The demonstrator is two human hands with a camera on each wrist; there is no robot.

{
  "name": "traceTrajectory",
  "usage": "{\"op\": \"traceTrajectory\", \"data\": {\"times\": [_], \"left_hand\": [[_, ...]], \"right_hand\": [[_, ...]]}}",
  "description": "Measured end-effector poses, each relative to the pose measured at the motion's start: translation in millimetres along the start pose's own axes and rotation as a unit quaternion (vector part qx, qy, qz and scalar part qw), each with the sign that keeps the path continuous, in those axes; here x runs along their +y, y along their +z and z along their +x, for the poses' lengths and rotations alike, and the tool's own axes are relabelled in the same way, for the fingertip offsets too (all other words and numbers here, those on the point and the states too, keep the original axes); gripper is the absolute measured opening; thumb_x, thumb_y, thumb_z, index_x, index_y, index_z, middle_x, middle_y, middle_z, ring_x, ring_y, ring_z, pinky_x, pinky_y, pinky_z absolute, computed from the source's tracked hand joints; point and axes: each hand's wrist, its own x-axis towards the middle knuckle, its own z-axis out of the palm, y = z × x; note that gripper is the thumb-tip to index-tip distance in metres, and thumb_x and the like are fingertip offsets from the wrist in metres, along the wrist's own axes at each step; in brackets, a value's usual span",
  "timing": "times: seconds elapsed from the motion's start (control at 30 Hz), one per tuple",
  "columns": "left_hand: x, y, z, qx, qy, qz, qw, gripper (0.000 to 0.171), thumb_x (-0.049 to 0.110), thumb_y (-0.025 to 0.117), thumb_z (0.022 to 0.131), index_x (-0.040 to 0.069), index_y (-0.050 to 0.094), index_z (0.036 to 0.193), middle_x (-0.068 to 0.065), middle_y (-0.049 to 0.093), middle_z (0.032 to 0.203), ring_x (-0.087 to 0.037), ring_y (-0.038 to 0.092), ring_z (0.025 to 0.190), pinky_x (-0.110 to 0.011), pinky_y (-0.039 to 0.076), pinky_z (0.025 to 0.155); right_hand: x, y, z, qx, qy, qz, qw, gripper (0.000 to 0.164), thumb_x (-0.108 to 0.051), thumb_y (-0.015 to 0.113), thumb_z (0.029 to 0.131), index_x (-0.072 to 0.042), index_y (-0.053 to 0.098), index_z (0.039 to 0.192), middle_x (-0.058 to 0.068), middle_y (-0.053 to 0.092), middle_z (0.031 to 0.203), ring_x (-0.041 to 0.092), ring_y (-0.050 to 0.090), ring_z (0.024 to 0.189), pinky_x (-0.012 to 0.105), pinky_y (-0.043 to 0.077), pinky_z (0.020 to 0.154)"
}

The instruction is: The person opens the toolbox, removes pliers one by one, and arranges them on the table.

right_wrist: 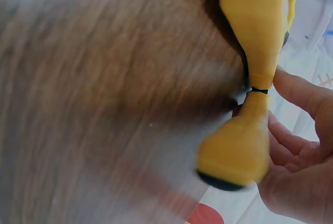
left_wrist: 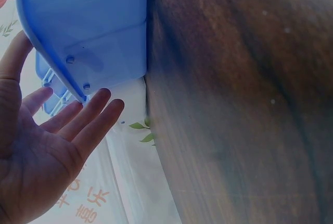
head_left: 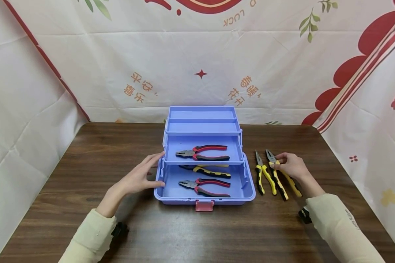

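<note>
My left hand [head_left: 136,177] touches the left side of the blue toolbox [head_left: 184,199], thumb on its rim and fingers extended. In the left wrist view the fingertips lie along the box rim [left_wrist: 52,62]. On the right, my right hand [head_left: 291,166] pinches yellow-and-black pliers [head_left: 279,185] near the pivot, between thumb and fingers. Their yellow handles [right_wrist: 255,26] appear large in the right wrist view. Just left of them, yellow long-nose pliers [head_left: 259,171] lie on the table with their nose pointing away.
The toolbox stands open with stepped trays. Red-and-black pliers [head_left: 210,147] lie in its lowest tray; another red pair [head_left: 189,184] lies on the box floor. Yellow-and-black pliers [head_left: 214,172] there are partly hidden under the tray. A white printed cloth [head_left: 118,54] hangs behind the brown table [head_left: 118,138].
</note>
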Motion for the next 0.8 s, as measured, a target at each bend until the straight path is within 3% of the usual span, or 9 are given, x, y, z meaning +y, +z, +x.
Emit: {"op": "traceTrajectory", "data": {"times": [0.2, 0.37, 0.57, 0.7, 0.8], "left_hand": [[-1.1, -1.3, 1.0, 0.0, 0.006, 0.0, 1.0, 0.089, 0.031, 0.072, 0.073, 0.021, 0.018, 0.142, -0.009, 0.024, 0.137, -0.025, 0.041, 0.113, -0.042, 0.044, 0.082], [-1.4, -0.6, 1.0, 0.002, 0.012, -0.001, 0.9999, 0.088, 0.028, 0.073, 0.073, 0.019, 0.018, 0.142, -0.011, 0.025, 0.137, -0.027, 0.041, 0.112, -0.043, 0.044, 0.081], [-1.2, -0.4, -0.1, 0.001, 0.008, 0.0, 1.0, 0.088, 0.031, 0.072, 0.073, 0.02, 0.018, 0.142, -0.01, 0.025, 0.136, -0.026, 0.041, 0.113, -0.043, 0.044, 0.082], [-0.8, -0.6, -0.6, -0.001, 0.007, -0.001, 1.0, 0.089, 0.039, 0.07, 0.073, 0.021, 0.018, 0.142, -0.01, 0.025, 0.137, -0.026, 0.041, 0.113, -0.042, 0.043, 0.082], [-0.8, 0.0, -0.8, -0.001, 0.007, -0.002, 1.0, 0.088, 0.036, 0.071, 0.073, 0.02, 0.018, 0.142, -0.01, 0.024, 0.137, -0.027, 0.041, 0.113, -0.042, 0.043, 0.082]], "right_hand": [[-2.4, -5.2, -4.9, 0.022, -0.009, -0.017, 1.0, 0.04, -0.021, 0.065, 0.079, 0.009, 0.055, 0.104, 0.02, 0.06, 0.09, 0.028, 0.056, 0.073, 0.038, 0.046, 0.059], [-16.5, -16.4, -5.6, 0.057, -0.043, -0.001, 0.997, 0.042, -0.025, 0.063, 0.082, 0.008, 0.054, 0.106, 0.021, 0.06, 0.092, 0.029, 0.058, 0.077, 0.039, 0.047, 0.062], [-53.2, -31.3, -2.5, 0.031, -0.08, 0.153, 0.984, 0.046, -0.032, 0.059, 0.084, 0.002, 0.052, 0.114, 0.018, 0.057, 0.105, 0.025, 0.058, 0.088, 0.025, 0.049, 0.066], [-84.6, -39.2, -1.2, -0.001, -0.103, 0.238, 0.966, 0.047, -0.033, 0.06, 0.084, -0.001, 0.05, 0.117, 0.017, 0.055, 0.111, 0.017, 0.057, 0.091, 0.025, 0.048, 0.073], [-109.5, -41.6, -0.4, -0.047, -0.128, 0.292, 0.947, 0.046, -0.028, 0.06, 0.085, 0.0, 0.048, 0.12, 0.018, 0.052, 0.114, 0.018, 0.056, 0.096, 0.028, 0.047, 0.077]]}}
